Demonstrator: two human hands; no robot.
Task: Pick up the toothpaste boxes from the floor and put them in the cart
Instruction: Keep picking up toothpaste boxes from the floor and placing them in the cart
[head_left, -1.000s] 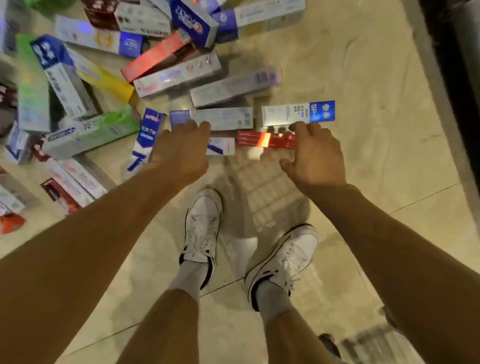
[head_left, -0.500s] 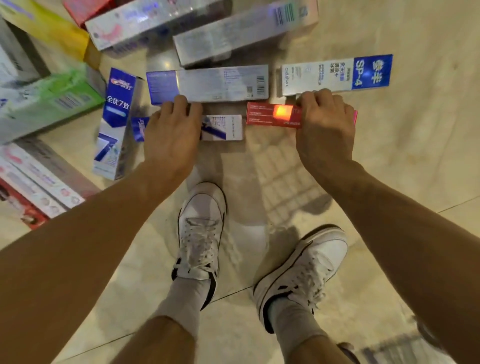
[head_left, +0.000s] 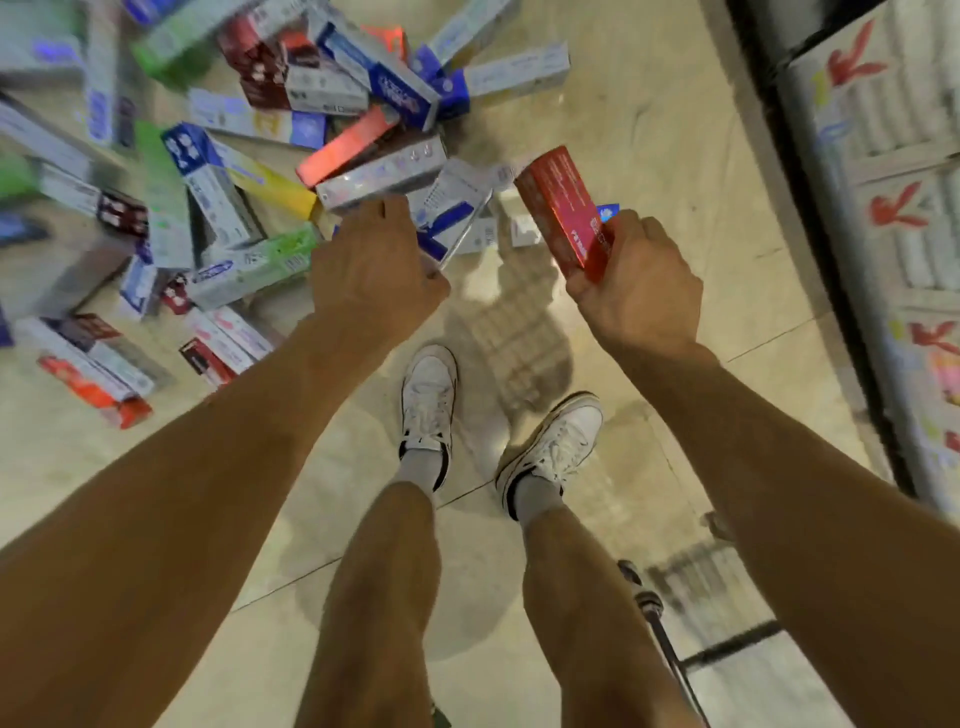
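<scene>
Right hand grips red box, left hand white box

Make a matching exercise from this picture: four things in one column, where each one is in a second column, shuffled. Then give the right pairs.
Things
1. red box
2. white and blue box
3. green box
4. white shoes

Places
a. lying on the floor
b. held in the right hand
c. on the person's feet
d. held in the left hand

Pairs: 1-b, 2-d, 3-a, 4-c
</scene>
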